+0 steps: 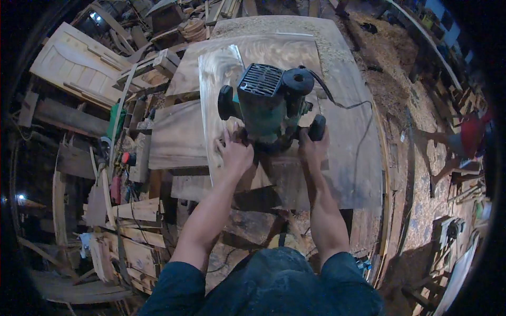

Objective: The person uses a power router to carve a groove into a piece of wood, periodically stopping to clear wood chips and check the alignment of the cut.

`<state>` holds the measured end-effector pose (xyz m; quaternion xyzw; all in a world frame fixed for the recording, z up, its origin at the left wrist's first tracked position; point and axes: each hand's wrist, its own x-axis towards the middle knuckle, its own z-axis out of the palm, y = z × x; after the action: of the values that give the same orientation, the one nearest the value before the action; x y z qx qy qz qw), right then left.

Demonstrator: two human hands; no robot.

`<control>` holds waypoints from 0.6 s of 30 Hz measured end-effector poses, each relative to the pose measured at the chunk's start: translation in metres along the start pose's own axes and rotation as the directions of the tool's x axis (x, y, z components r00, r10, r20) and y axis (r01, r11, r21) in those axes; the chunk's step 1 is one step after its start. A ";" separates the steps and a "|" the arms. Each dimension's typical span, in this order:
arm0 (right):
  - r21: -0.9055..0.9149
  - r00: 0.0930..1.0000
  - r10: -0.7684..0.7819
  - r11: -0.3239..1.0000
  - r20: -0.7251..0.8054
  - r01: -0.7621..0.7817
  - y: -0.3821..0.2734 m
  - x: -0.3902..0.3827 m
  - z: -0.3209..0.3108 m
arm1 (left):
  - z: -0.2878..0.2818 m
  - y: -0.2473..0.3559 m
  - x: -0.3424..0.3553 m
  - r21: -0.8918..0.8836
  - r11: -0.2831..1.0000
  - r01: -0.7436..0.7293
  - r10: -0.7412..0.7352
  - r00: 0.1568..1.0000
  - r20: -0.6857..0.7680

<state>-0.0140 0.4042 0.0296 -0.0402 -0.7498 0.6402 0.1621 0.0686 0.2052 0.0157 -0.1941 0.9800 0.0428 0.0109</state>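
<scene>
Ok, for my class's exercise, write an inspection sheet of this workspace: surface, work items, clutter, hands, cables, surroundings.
Surface: broad wooden sheet, shavings strewn at its far end.
Work items: green and black power tool with side handles, among boards; pale narrow board at its left, contact unclear.
Clutter: wood offcuts piled at left.
Hands: left hand near the tool's base; right hand at its right handle; exact grips unclear.
Cables: dark cable curving rightward from the tool; far end unclear.
Surroundings: pale panelled board at upper left; another person, partly visible, far right.
</scene>
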 end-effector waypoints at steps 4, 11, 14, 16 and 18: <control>0.010 0.994 -0.100 0.995 -0.033 0.100 0.018 0.003 -0.002 | 0.004 0.001 -0.002 -0.017 1.000 -0.025 0.025 0.999 -0.026; -0.180 0.977 -0.212 0.961 -0.004 0.208 0.000 0.009 0.002 | 0.008 -0.001 0.006 -0.069 0.997 0.018 -0.022 0.998 -0.063; 0.150 0.986 0.106 0.981 0.131 -0.125 -0.019 0.010 0.012 | 0.012 -0.010 0.013 -0.042 0.999 0.001 -0.004 0.997 -0.075; 0.191 0.988 0.079 0.976 0.134 -0.104 -0.010 0.021 0.015 | 0.013 -0.003 0.019 -0.018 1.000 -0.002 -0.001 0.988 -0.152; 0.240 0.987 0.055 0.967 0.148 -0.089 -0.008 0.029 0.022 | 0.014 -0.002 0.029 -0.007 1.000 0.026 -0.026 0.993 -0.118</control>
<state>-0.0466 0.3897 0.0401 -0.0021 -0.6723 0.7349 0.0893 0.0426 0.1933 0.0004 -0.2091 0.9762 0.0336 -0.0472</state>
